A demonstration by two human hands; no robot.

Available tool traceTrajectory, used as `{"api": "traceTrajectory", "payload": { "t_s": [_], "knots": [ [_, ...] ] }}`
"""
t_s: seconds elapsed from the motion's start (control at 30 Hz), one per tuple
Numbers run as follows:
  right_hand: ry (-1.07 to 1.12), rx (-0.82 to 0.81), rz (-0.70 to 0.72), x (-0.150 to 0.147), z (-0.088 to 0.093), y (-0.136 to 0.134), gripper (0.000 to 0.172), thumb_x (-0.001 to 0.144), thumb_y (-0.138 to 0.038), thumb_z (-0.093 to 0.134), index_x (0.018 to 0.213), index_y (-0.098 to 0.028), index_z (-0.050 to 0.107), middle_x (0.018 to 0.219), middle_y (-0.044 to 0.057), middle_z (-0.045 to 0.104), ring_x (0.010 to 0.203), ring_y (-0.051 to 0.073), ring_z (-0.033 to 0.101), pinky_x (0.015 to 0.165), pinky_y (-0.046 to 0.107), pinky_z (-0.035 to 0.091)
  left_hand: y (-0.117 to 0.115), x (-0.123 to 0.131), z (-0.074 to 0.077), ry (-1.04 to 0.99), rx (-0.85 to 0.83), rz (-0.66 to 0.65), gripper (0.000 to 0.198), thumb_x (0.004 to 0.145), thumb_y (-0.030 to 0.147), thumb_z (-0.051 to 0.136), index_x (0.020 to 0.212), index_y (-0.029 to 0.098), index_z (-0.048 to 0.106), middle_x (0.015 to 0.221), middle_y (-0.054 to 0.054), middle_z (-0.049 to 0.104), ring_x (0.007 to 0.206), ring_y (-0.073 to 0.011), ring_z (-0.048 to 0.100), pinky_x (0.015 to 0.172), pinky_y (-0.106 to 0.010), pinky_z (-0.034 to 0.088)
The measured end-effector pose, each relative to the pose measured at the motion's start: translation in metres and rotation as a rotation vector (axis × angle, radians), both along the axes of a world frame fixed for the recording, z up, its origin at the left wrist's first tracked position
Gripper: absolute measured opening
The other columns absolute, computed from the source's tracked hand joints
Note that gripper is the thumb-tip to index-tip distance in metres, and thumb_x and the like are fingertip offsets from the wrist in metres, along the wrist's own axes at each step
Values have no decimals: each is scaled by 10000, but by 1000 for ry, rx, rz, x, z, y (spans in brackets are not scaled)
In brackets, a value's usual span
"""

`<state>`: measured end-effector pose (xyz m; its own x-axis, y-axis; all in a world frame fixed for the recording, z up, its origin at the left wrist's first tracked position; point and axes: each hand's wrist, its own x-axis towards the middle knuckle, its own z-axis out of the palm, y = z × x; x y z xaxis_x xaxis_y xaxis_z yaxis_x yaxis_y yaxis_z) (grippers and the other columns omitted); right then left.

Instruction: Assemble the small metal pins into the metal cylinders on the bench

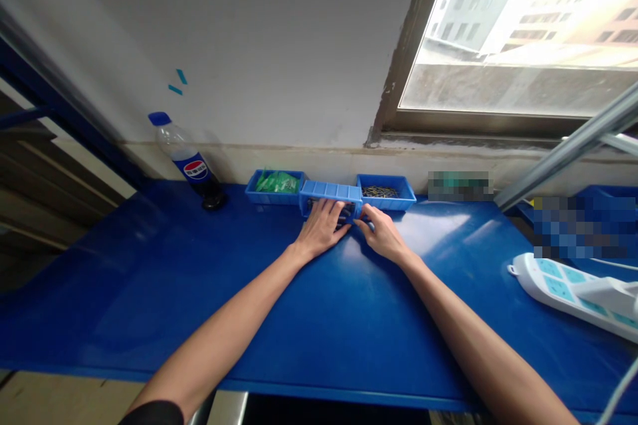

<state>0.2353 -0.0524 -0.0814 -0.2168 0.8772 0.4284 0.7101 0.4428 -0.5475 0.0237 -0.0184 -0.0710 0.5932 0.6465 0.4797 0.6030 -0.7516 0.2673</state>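
Note:
At the back of the table, a blue plastic bin [331,190] lies tipped on its side, its mouth facing me. My left hand [323,226] is spread across that mouth, fingers apart; dark contents show between them but are too small to name. Curled at the bin's right edge, my right hand [383,231] pinches its rim. Just left of this bin stands an upright blue bin [273,199] holding green plastic packets [277,182]. To the right, another upright blue bin [399,202] contains many thin screws or nails [379,192].
A cola bottle [194,167] stands at the back left against the wall. On the right lie a white power strip [573,289] with a cable and a blurred-out blue container [583,226]. A slanted metal bar [563,149] crosses the table's right rear, below the window.

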Motion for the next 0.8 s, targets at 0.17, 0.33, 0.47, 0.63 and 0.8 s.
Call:
{"api": "traceTrajectory", "payload": {
  "t_s": [0.17,0.33,0.47,0.63,0.8],
  "knots": [
    [-21,4,11,-1,1,-1,63,971,-277,528,915,-250,520,949,55,675,880,238,622,812,360,474,0,2,0,66,21,6,566,947,370,631,1466,205,478,1424,-171,516,1308,-371,469,1109,-548,422],
    [-40,-5,11,-3,2,-2,63,978,-277,518,925,-244,515,953,62,674,877,242,619,809,365,469,-2,1,1,56,36,7,462,953,371,627,1386,215,578,1339,-161,533,1234,-344,522,1080,-509,459],
    [-59,2,6,-3,3,-3,67,980,-275,508,920,-245,508,943,61,668,873,243,616,803,366,463,-1,1,0,63,33,-1,495,958,381,623,1418,206,560,1324,-170,536,1218,-339,546,1060,-495,471],
    [-64,33,1,-2,1,-2,65,981,-264,492,920,-247,505,934,60,667,867,244,625,795,358,460,-2,1,1,132,35,18,488,966,428,609,1399,203,578,1327,-162,577,1232,-357,531,1061,-521,440],
    [-65,44,0,0,-2,-1,49,966,-266,518,922,-246,526,937,62,682,856,248,645,773,345,474,-5,0,2,156,39,75,466,975,481,580,1363,224,610,1346,-164,587,1261,-375,509,1076,-546,391]
  ]
}}
